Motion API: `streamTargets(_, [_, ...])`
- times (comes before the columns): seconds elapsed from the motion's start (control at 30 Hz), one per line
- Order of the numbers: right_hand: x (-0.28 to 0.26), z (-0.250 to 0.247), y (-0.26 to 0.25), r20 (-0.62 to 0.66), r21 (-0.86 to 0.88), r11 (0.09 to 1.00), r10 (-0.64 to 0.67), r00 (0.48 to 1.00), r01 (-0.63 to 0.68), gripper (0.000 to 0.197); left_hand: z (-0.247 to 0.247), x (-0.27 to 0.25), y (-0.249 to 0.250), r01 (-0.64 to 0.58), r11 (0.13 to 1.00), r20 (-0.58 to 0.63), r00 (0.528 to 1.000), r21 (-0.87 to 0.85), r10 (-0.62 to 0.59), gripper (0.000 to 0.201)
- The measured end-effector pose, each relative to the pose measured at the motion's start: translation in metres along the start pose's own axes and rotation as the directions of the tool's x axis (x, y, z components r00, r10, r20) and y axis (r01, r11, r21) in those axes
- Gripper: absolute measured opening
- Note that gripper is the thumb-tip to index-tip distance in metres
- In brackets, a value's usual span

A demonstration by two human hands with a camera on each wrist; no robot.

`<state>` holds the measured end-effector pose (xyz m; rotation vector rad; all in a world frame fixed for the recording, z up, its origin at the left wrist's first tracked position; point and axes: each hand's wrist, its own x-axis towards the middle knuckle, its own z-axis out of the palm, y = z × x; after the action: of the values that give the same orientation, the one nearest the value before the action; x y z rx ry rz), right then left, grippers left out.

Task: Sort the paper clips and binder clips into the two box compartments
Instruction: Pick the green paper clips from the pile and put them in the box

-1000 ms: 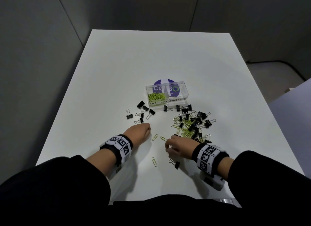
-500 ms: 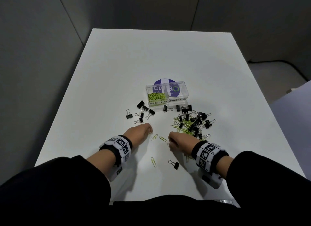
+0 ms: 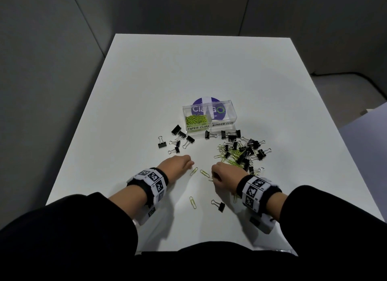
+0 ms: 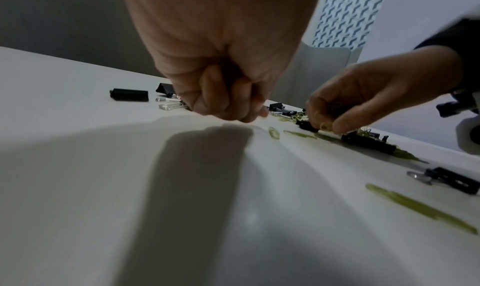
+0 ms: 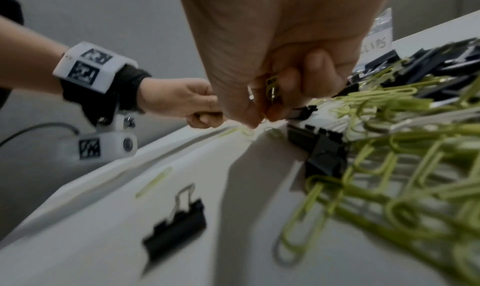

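Note:
The clear two-part box (image 3: 222,124) stands mid-table. Its left part, labelled PAPER CLIPS, holds green paper clips (image 3: 195,120); the right part, labelled BINDER CLIPS, shows only a purple disc beneath. My left hand (image 3: 187,164) rests on the table as a fist (image 4: 228,103), and nothing shows in it. My right hand (image 3: 215,176) keeps green paper clips (image 5: 271,86) in its curled fingers, while its fingertips (image 5: 255,119) pinch another clip on the table. Two loose paper clips (image 3: 199,172) lie between my hands.
A mixed heap of black binder clips and green paper clips (image 3: 240,153) lies right of centre. Several binder clips (image 3: 178,138) sit left of the box. Close to me lie one paper clip (image 3: 192,202) and one binder clip (image 3: 218,205). The table's front edge is near my arms.
My right hand has moved forward and left, away from the lone binder clip, to the clips between my hands. My left hand has hardly moved.

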<state>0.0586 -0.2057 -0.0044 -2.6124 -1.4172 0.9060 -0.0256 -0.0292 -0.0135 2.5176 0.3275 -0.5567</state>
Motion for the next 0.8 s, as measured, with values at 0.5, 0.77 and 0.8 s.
streamTargets(0.5, [0.002, -0.009, 0.007, -0.036, 0.031, 0.991, 0.127, 0.991, -0.126, 0.029, 0.000, 0.007, 0.008, -0.021, 0.994, 0.076, 0.997, 0.106, 0.012, 0.024])
streamTargets(0.77, [0.010, -0.004, 0.006, -0.012, 0.006, 0.992, 0.124, 0.992, -0.124, 0.018, -0.003, 0.005, 0.007, -0.064, 0.989, 0.162, 0.986, 0.134, 0.042, 0.014])
streamTargets(0.8, [0.010, -0.004, 0.006, -0.003, 0.006, 0.993, 0.116, 0.993, -0.116, 0.016, -0.004, 0.005, 0.006, -0.072, 0.989, 0.160, 0.986, 0.130, 0.051, 0.014])
